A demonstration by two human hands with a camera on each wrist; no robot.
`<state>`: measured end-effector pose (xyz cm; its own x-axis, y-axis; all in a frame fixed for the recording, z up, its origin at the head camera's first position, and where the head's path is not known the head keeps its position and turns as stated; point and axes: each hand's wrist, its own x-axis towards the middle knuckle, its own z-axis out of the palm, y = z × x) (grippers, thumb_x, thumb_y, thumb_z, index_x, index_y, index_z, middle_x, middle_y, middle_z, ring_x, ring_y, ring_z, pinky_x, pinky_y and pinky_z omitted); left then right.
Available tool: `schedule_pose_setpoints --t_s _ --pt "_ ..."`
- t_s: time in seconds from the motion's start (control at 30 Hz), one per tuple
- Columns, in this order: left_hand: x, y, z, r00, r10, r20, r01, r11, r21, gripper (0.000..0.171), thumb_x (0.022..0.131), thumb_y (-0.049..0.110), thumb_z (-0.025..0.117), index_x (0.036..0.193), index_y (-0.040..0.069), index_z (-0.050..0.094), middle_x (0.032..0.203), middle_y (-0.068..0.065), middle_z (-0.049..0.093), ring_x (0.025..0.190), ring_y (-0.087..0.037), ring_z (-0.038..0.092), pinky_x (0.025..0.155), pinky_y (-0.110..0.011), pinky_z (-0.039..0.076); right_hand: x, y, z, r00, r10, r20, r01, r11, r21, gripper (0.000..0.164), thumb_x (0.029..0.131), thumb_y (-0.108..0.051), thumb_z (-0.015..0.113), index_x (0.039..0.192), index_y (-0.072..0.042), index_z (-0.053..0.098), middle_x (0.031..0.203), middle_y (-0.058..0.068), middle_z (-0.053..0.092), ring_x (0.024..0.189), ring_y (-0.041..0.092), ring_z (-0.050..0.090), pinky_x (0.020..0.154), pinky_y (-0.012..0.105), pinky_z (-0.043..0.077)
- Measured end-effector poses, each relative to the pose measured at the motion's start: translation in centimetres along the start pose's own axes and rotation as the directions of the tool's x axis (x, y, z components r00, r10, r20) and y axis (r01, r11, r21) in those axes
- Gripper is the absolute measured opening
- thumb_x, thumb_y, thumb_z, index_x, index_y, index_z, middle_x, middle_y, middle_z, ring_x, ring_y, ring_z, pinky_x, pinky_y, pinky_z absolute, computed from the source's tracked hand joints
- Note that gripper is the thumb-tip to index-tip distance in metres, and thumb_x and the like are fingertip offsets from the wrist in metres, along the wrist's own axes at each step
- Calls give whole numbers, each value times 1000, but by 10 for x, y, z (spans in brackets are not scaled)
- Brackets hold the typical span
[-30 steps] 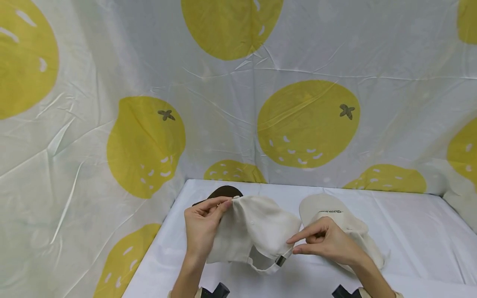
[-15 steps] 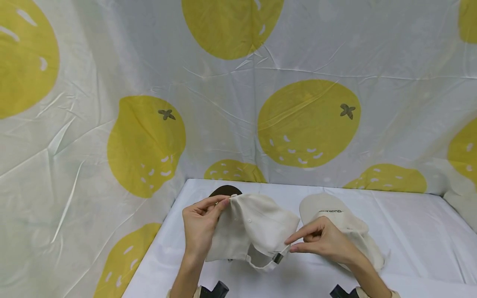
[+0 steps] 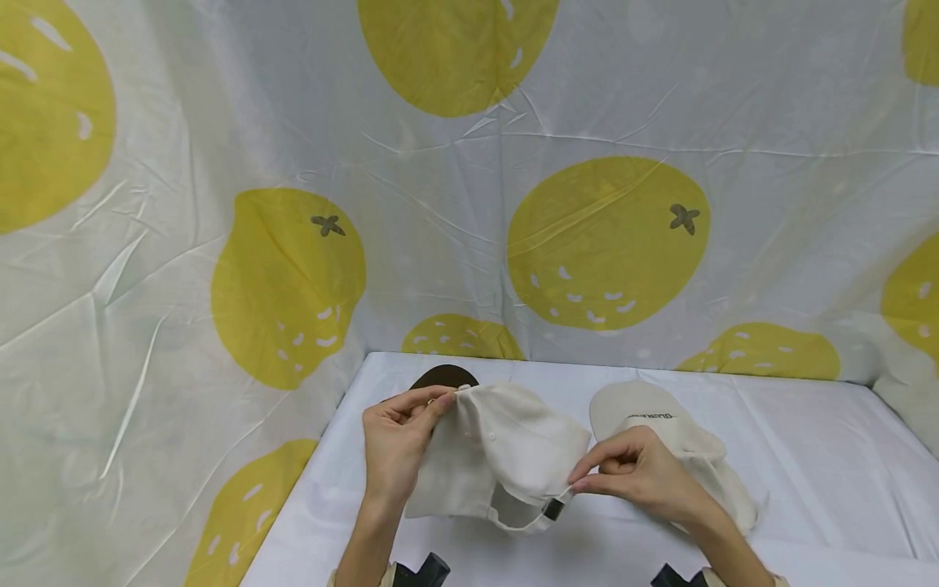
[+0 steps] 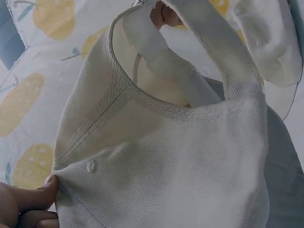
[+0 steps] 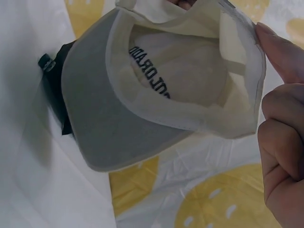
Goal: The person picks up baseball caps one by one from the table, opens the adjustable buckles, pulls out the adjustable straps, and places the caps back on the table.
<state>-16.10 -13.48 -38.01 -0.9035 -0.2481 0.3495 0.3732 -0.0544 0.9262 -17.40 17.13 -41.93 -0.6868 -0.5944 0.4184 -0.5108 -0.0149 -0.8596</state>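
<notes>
A cream baseball cap (image 3: 535, 444) is held up above the table between both hands, its strap opening towards me. My left hand (image 3: 399, 444) pinches the fabric at the top of the crown; the left wrist view shows the thumb (image 4: 40, 195) on that fabric. With thumb and forefinger, my right hand (image 3: 641, 477) pinches the cap's lower back edge beside the dark strap buckle (image 3: 553, 509). In the right wrist view the underside of the brim (image 5: 107, 104) is visible, and mirrored dark lettering (image 5: 149, 73) shows through inside the crown.
A second beige cap (image 3: 649, 408) with dark lettering lies on the white-covered table (image 3: 814, 456), partly behind my right hand. A dark brown cap (image 3: 445, 377) sits at the back left, mostly hidden. A lemon-print curtain (image 3: 440, 244) encloses the table's back and left side.
The right thumb and forefinger have come closer together on the cap's edge. The cap and left hand shifted slightly left, then back right. The other caps stay in place.
</notes>
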Motion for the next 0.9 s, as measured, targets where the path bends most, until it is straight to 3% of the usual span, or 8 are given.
schedule_pose_setpoints --t_s 0.27,0.43,0.63,0.73,0.83,0.9 --pt "-3 -5 7 996 -57 73 55 998 33 14 83 9 86 91 -1 81 49 5 45 49 -3 30 51 -17 29 -2 -12 -1 999 -47 -23 49 991 126 22 87 16 70 95 -2 78 52 5 24 49 17 17 42 31 25" --pt "-7 -7 15 991 -66 116 61 997 45 14 83 10 86 90 -1 81 50 4 50 49 -2 29 52 -17 31 -3 -19 -1 997 -50 -66 59 989 138 25 85 19 70 93 -3 77 53 4 24 50 18 17 42 31 22" --pt "-10 -9 23 984 -88 155 81 995 54 14 83 11 87 89 1 81 53 5 54 51 -1 33 50 -15 30 -5 -24 -2 988 -101 -119 124 971 206 34 84 24 66 96 -6 77 54 4 27 50 18 17 42 34 20" --pt "-11 -11 25 978 -110 175 102 993 57 12 83 10 87 89 2 82 52 4 53 50 -1 34 49 -15 30 -5 -26 -1 978 -139 -154 173 956 236 38 84 26 64 98 -6 77 57 -1 46 52 21 24 43 32 27" --pt "-12 -12 27 973 -126 195 118 992 53 11 83 9 86 89 1 82 51 3 52 49 -1 32 49 -15 30 -6 -27 0 968 -167 -185 211 946 247 38 85 27 62 99 -5 77 74 -8 66 58 23 30 49 26 40" --pt "-12 -13 29 969 -134 205 127 991 50 11 83 8 86 89 0 81 49 2 51 49 -1 30 49 -15 31 -6 -28 1 963 -173 -207 222 943 246 37 86 27 61 100 -4 77 84 -11 70 62 23 34 57 21 47"
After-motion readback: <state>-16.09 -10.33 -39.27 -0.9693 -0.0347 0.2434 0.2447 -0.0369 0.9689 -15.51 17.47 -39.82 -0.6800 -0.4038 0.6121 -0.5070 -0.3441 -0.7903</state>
